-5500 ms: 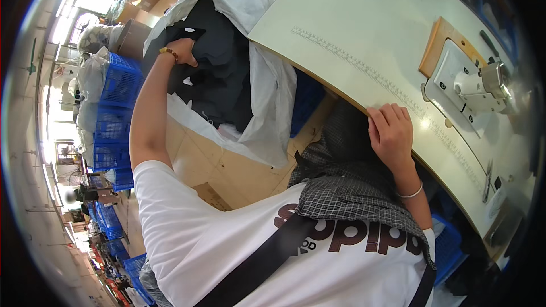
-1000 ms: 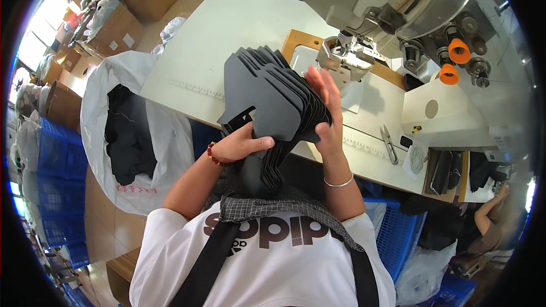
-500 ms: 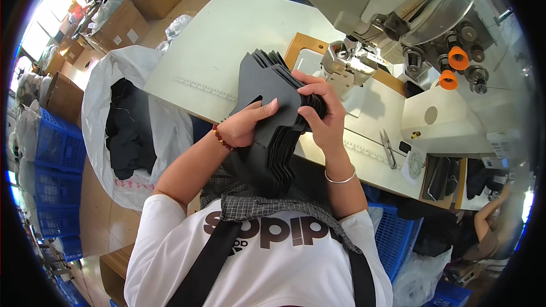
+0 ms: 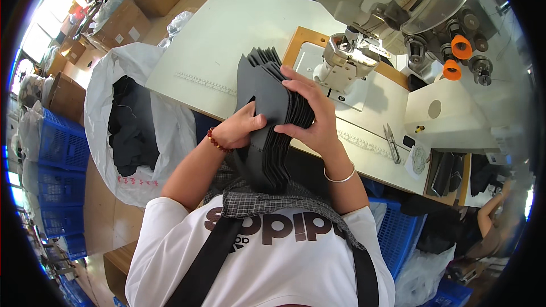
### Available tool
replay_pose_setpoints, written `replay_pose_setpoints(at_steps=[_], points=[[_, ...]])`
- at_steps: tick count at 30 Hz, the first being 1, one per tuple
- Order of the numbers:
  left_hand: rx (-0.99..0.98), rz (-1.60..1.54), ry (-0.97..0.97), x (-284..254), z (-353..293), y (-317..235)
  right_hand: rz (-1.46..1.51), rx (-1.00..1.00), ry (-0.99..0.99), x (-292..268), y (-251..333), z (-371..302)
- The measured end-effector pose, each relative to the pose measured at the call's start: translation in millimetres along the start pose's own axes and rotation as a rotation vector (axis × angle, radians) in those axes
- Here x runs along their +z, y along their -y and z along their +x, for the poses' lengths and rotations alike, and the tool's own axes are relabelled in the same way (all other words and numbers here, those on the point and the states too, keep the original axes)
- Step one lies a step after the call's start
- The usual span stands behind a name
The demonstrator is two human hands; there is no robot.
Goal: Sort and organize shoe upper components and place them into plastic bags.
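Stack of dark grey pieces (image 4: 273, 99): sitting at the centre of the frame, overlapping the near edge of the white table (image 4: 210, 34); many thin, flat, shaped layers, their edges fanning out at top and right, the lower end hanging over the lap.
Left hand (image 4: 238, 128): grasping the stack from its left side, thumb lying across the top layer; the other fingers are hiding behind it. Wrist wearing a beaded bracelet (image 4: 216, 141).
Right hand (image 4: 315, 115): gripping the stack's right edge, fingers pressing at the upper side, thumb at the lower. Forearm wearing a silvery bangle (image 4: 341, 177).
Sewing machine (image 4: 352, 57): standing on the table at upper right, its metal head just beyond the right hand.
Snips (image 4: 392, 145): lying on the table, right of centre.
White sack (image 4: 170, 153): standing open at left of the frame, holding dark material (image 4: 133, 131).
Blue crates (image 4: 62, 176): stacking up along the left edge.
Blue basket (image 4: 398, 239): resting at lower right, below the table.
Cardboard boxes (image 4: 122, 20): occupying the upper left.
Another person's arm (image 4: 488, 216): showing at far right, blurred.
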State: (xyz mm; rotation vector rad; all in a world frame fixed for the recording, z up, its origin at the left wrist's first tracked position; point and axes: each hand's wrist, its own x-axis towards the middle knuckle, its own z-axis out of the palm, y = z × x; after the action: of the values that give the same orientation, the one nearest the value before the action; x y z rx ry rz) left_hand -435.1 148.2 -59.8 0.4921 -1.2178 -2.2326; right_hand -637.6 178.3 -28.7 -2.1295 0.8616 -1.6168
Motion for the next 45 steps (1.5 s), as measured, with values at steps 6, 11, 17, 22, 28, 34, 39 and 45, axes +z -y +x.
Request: replay_pose_setpoints(at_steps=[6, 11, 17, 22, 28, 34, 39, 45], points=[[-0.128, 0.008, 0.109, -3, -10, 9, 0.023, 0.075, 0.033, 1, 2, -11], [-0.095, 0.075, -0.01, 11, -12, -9, 0.023, 0.065, 0.0, 0, 9, -8], [0.043, -0.025, 0.036, -2, -6, -27, 0.643, 0.307, -0.069, 5, 1, -17], [0.062, 0.036, 0.03, -9, -14, -6, 0.788, 0.471, 0.008, 10, 4, -24], [0.081, -0.073, 0.188, -22, -19, 2, 0.801, 0.483, 0.095, 13, 12, -18], [0.252, -0.091, 0.166, -45, -20, 23, 0.603, 0.443, 0.119, 19, 28, -12], [0.272, -0.188, 0.262, -53, -22, 30, 0.471, 0.401, 0.124, 23, 40, -7], [0.353, -0.131, 0.295, -53, -22, 23, 0.325, 0.355, 0.133, 21, 46, -3]])
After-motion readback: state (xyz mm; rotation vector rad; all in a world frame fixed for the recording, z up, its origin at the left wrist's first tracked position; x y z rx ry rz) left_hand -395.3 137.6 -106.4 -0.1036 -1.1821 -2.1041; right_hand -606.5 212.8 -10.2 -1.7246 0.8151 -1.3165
